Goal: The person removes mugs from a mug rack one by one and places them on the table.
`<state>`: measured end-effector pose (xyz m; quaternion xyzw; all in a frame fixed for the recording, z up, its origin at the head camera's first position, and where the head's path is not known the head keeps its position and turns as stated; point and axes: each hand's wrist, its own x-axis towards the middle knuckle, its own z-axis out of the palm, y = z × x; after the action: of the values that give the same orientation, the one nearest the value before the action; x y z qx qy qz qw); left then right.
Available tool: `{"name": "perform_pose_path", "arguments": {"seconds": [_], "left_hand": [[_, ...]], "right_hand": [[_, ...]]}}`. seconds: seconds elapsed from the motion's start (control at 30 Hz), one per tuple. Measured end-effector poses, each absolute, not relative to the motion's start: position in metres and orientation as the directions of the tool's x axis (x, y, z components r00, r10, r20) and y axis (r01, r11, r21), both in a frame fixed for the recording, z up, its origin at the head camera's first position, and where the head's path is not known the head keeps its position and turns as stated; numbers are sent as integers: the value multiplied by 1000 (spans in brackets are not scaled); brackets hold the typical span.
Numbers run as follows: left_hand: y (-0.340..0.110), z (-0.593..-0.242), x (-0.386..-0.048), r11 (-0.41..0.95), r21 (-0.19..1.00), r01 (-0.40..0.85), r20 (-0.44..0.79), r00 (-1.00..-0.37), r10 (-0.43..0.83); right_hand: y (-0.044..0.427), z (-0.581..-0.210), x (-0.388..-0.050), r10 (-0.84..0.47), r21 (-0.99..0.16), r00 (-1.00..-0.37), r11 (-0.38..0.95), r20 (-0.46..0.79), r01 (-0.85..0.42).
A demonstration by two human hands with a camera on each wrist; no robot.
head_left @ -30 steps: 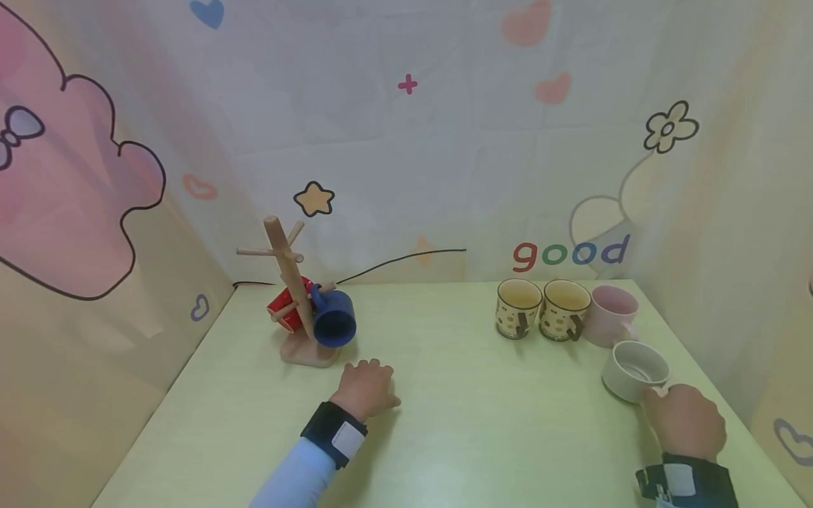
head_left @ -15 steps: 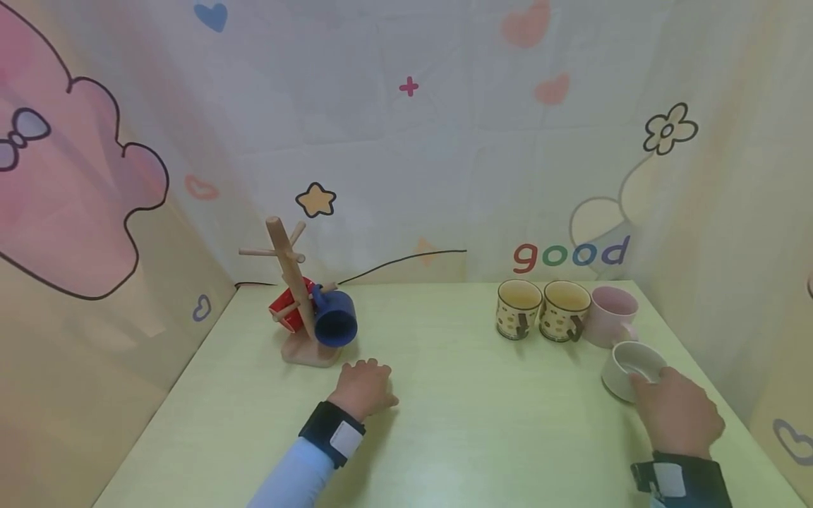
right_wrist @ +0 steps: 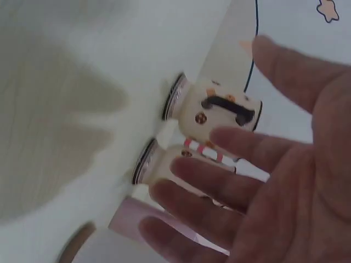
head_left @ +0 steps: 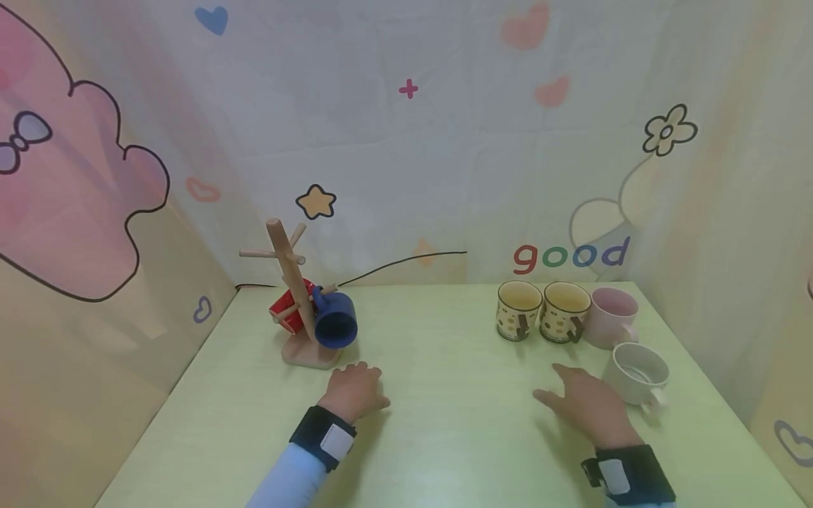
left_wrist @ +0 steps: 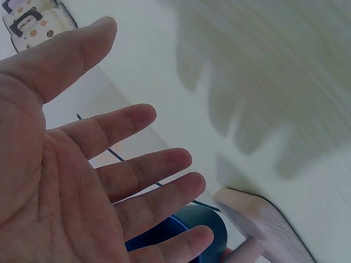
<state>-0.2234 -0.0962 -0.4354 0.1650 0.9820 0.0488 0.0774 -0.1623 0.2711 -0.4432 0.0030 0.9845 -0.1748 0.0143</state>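
My right hand (head_left: 591, 408) hovers over the table at the right with its fingers spread, holding nothing. Just right of it stands a white mug (head_left: 635, 381), upright, its handle toward me. Behind are a pink mug (head_left: 611, 319) and two cream patterned mugs (head_left: 518, 317), (head_left: 564, 319) with dark handles, all upright in a row. My left hand (head_left: 353, 392), fingers loosely extended and nothing in it, is above the table in front of a wooden mug tree (head_left: 293, 282). On the tree's lower pegs hang a blue mug (head_left: 335, 321) and a red mug (head_left: 287, 312), partly hidden by the post.
The pale green table (head_left: 438, 423) reaches back to a printed cloth backdrop (head_left: 413, 155), with more cloth at both sides. The tree's upper pegs (head_left: 259, 253) stick out bare. Its wooden base (head_left: 311, 354) stands on the table at the left.
My right hand has let go of the white mug and moved left, its fingers now spread. The white mug stays by the pink one. My left hand has shifted slightly left and toward me.
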Motion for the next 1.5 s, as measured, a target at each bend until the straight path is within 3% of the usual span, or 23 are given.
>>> {"name": "perform_pose_path", "arguments": {"seconds": [0.2, 0.43, 0.67, 0.83, 0.97, 1.23, 1.5], "left_hand": [[-111, -439, -227, 947, 175, 270, -151, -943, 297], [-145, -442, -236, 949, 239, 204, -122, -964, 238], [-191, -419, -242, 970, 207, 124, -101, -984, 148], [-215, -396, -252, 981, 192, 22, -12, -1000, 25], [-218, -382, -263, 974, 224, -40, 53, -997, -54], [-214, -373, -278, 962, 260, -86, 53, -993, -103], [-212, -380, -287, 989, 127, -80, 100, -991, -93]], "right_hand": [[254, -442, -167, -63, -368, -986, 930, -152, -2], [249, -440, -169, -69, -351, -986, 936, -151, -11], [248, -440, -170, -61, -348, -987, 938, -149, -6], [247, -441, -170, -63, -354, -987, 935, -149, -6], [245, -442, -171, -67, -359, -985, 933, -161, -5], [241, -445, -170, -67, -357, -982, 934, -178, 1], [241, -449, -168, -79, -360, -981, 933, -177, -10]]}}
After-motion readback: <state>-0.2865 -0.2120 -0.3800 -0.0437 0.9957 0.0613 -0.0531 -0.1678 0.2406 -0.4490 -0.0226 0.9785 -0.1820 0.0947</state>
